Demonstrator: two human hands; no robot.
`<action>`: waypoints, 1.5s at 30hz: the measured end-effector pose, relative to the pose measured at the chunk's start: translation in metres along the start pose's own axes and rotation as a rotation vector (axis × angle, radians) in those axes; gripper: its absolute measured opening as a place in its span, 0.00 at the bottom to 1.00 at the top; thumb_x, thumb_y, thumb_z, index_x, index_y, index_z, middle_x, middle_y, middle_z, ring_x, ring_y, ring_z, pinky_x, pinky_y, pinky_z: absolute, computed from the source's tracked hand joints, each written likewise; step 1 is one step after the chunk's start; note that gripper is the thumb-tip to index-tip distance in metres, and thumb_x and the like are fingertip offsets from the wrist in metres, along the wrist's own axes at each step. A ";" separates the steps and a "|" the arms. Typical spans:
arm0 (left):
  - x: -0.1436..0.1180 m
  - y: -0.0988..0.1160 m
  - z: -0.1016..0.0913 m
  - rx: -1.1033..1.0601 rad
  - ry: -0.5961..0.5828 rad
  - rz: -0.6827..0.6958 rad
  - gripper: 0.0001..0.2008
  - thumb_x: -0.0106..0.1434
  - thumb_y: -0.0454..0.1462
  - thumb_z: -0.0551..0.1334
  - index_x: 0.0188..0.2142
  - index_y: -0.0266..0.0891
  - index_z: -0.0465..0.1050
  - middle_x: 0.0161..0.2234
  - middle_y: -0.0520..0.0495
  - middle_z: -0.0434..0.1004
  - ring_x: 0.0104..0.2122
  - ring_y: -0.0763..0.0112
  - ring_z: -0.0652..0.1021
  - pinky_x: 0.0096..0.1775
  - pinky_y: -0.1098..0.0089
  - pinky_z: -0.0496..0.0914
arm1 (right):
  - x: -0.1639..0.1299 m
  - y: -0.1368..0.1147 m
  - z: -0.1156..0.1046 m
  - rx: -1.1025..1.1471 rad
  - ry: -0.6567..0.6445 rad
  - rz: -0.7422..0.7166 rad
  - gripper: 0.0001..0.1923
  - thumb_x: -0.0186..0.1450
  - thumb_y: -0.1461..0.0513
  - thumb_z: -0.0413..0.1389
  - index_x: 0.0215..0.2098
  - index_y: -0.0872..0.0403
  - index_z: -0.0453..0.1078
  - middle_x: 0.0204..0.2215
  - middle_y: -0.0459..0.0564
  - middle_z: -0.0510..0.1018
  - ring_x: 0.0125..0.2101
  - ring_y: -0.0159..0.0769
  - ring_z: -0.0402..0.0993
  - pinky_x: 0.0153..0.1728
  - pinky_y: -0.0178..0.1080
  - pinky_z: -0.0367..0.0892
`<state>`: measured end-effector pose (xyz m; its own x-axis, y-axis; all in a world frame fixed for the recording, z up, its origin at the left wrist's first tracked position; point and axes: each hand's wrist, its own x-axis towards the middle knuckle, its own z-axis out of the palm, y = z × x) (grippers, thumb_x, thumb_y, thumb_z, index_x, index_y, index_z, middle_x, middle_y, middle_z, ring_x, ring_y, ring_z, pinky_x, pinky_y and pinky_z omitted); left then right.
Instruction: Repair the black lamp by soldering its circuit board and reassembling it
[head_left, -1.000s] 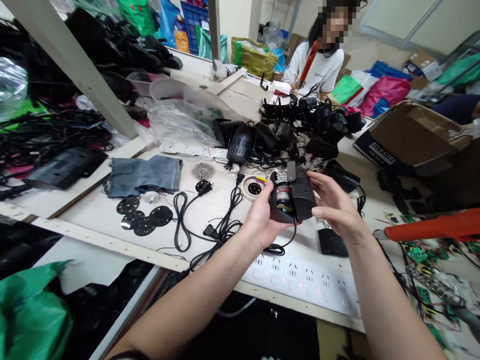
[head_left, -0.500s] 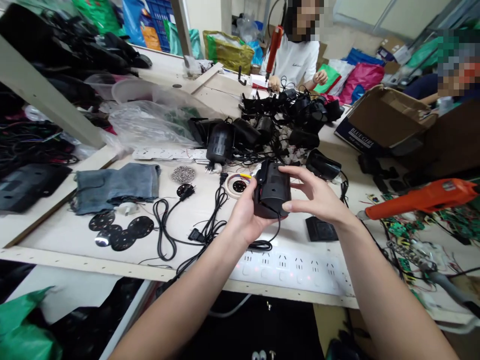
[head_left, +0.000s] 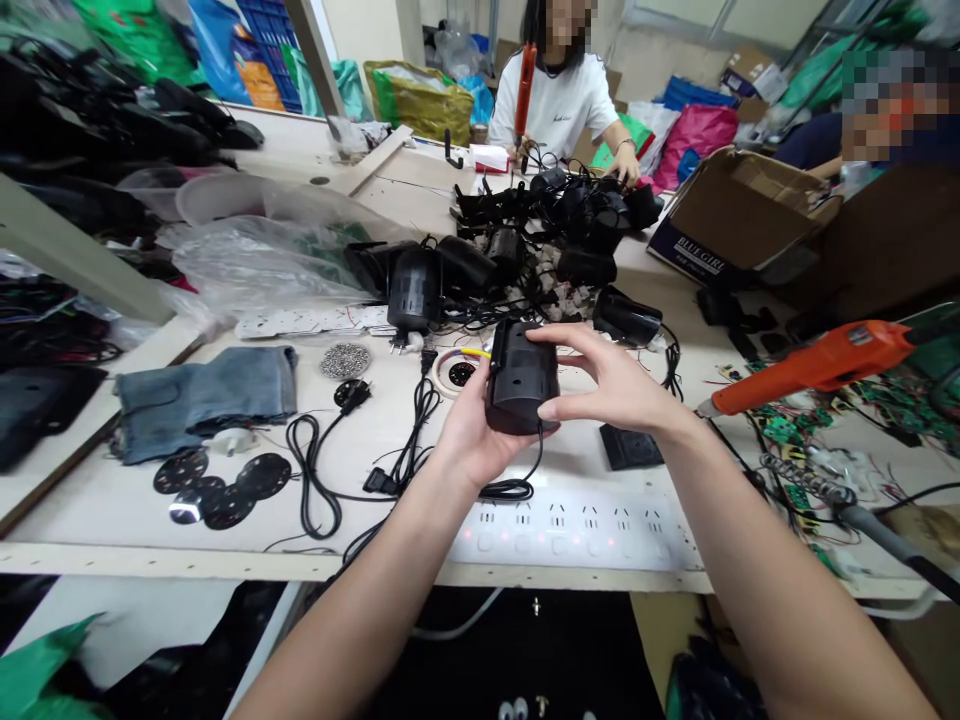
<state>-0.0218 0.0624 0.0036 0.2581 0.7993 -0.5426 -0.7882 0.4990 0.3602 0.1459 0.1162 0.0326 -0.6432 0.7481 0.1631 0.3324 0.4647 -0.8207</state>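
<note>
Over the workbench I hold a black, rounded plastic housing (head_left: 523,378) with a cord out of its lower end. My left hand (head_left: 472,435) cups it from the left and below, thumb along its side. My right hand (head_left: 607,385) grips its right side, with fingertips on the top edge and thumb at the lower edge. Yellow and pale wires (head_left: 474,353) show just left of the housing; whether they join it I cannot tell. Below it lies a coiled black cord (head_left: 507,490). Near my right forearm sits a small black block (head_left: 630,447).
A white power strip (head_left: 570,540) lies along the front edge. Black discs (head_left: 229,506), denim cloth (head_left: 206,395) and a pile of screws (head_left: 345,360) are left. Right are an orange electric screwdriver (head_left: 817,368) and circuit boards. Behind the black housings (head_left: 416,285) a co-worker (head_left: 562,105) sits.
The gap between the parts of the housing in my hands has closed up. My grip stays much the same. Across the bench, the co-worker's hand has moved down onto the pile of black parts.
</note>
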 end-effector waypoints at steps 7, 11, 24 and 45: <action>0.001 -0.001 0.001 -0.014 -0.007 -0.008 0.24 0.72 0.48 0.45 0.39 0.34 0.74 0.32 0.42 0.78 0.27 0.63 0.78 0.27 0.64 0.74 | -0.001 -0.002 0.001 -0.056 0.011 -0.004 0.34 0.53 0.59 0.69 0.56 0.46 0.67 0.56 0.51 0.65 0.59 0.45 0.61 0.60 0.51 0.60; 0.001 -0.001 0.002 -0.009 0.014 0.002 0.25 0.72 0.48 0.46 0.42 0.33 0.73 0.34 0.41 0.78 0.29 0.63 0.79 0.28 0.63 0.75 | -0.002 -0.001 0.001 -0.070 0.018 -0.006 0.33 0.54 0.58 0.68 0.56 0.46 0.66 0.55 0.51 0.66 0.57 0.45 0.63 0.59 0.52 0.61; -0.004 -0.001 0.003 0.005 0.019 0.036 0.25 0.71 0.49 0.46 0.41 0.33 0.74 0.33 0.40 0.79 0.27 0.63 0.78 0.26 0.63 0.75 | -0.002 0.000 0.000 -0.040 -0.002 -0.002 0.33 0.55 0.56 0.69 0.57 0.45 0.67 0.57 0.51 0.64 0.60 0.46 0.59 0.61 0.51 0.58; -0.006 -0.004 0.004 0.088 0.007 0.041 0.28 0.71 0.52 0.44 0.46 0.33 0.73 0.38 0.37 0.79 0.29 0.63 0.78 0.32 0.61 0.76 | -0.007 -0.002 -0.005 0.006 0.008 0.012 0.34 0.53 0.53 0.71 0.57 0.44 0.70 0.58 0.52 0.65 0.61 0.49 0.59 0.62 0.55 0.58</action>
<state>-0.0181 0.0571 0.0088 0.2223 0.8178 -0.5309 -0.7460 0.4932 0.4474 0.1532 0.1125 0.0355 -0.6338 0.7574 0.1569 0.3361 0.4524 -0.8261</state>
